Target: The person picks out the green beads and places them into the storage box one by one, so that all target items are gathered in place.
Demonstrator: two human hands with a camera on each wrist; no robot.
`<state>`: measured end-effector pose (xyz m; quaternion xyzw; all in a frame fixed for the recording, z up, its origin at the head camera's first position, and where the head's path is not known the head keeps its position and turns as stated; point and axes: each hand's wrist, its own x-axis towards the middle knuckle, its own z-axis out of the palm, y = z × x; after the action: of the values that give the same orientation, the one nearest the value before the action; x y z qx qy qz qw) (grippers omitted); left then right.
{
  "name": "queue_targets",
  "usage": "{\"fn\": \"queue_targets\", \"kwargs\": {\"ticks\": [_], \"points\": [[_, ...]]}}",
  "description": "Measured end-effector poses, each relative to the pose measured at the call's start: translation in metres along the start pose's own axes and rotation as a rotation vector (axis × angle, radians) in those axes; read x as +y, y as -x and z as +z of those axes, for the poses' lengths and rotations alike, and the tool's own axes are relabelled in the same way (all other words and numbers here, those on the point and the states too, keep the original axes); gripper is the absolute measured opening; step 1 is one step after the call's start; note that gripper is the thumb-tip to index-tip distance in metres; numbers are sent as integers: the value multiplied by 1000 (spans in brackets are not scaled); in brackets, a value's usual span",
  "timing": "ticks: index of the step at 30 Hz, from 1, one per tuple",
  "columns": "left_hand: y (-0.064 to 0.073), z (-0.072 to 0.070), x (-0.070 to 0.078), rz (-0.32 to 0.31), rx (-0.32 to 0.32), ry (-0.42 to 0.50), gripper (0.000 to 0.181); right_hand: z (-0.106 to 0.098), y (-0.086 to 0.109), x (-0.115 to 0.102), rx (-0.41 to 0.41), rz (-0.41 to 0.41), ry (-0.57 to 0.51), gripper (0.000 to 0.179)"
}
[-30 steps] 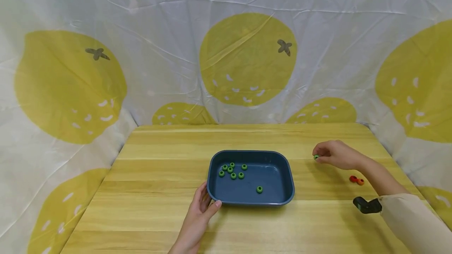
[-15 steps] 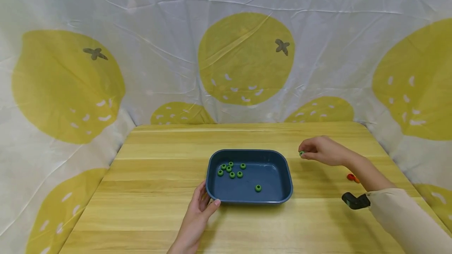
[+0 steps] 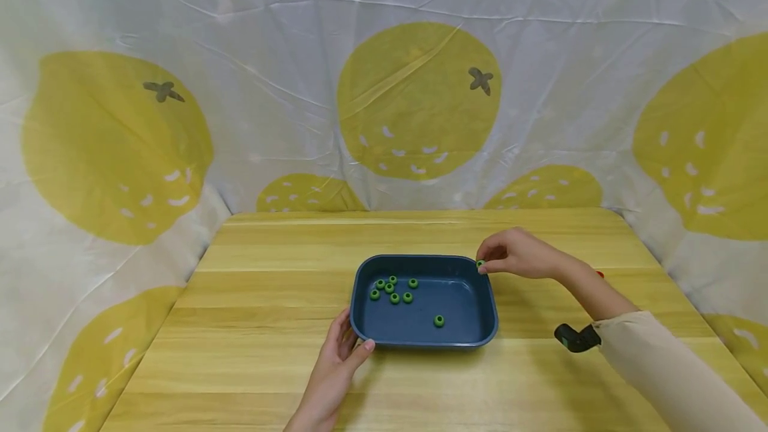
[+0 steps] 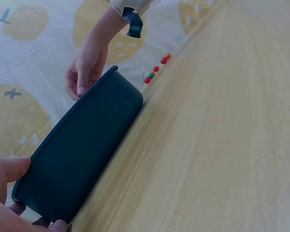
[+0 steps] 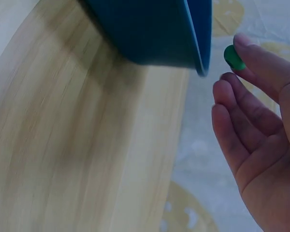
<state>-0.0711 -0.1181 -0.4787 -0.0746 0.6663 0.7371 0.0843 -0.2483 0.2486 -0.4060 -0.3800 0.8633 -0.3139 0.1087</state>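
A dark blue rectangular tray (image 3: 423,345) sits in the middle of the wooden table. My left hand (image 3: 336,369) grips its near left corner, thumb on the rim and fingers along the outer side. Inside, several green beads (image 3: 389,288) lie in a loose group at the left, and a single green bead (image 3: 439,321) lies near the front. Thumb and index finger of my right hand (image 3: 522,255) pinch another green bead (image 5: 234,57), right at the tray's far right corner. The other fingers of that hand are bent and hold nothing.
Beyond the tray in the left wrist view, red beads (image 4: 156,68), a green bead (image 4: 151,75) and an orange bead (image 4: 168,56) lie in a row. The right forearm mostly hides them in the head view. A lemon-print cloth (image 3: 288,119) hangs behind the table (image 3: 258,325).
My right hand has carried the green bead leftward from the table's right side to the tray's far right corner. The left hand keeps its grip on the tray.
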Motion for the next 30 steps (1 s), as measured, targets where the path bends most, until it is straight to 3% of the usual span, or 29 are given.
{"fn": "queue_targets", "kwargs": {"ticks": [8,19,25,30], "points": [[-1,0,-1,12,-8,-3,77,18,-29,-14,-42,-71,27,22],[-1,0,-1,12,-4,6,79,37,-63,-35,-90,-178,73,13],[-1,0,-1,13,6,-9,79,38,-73,-39,-78,-178,77,29],[-2,0,-1,9,5,-13,80,33,-69,-39,-61,-154,96,31]]}}
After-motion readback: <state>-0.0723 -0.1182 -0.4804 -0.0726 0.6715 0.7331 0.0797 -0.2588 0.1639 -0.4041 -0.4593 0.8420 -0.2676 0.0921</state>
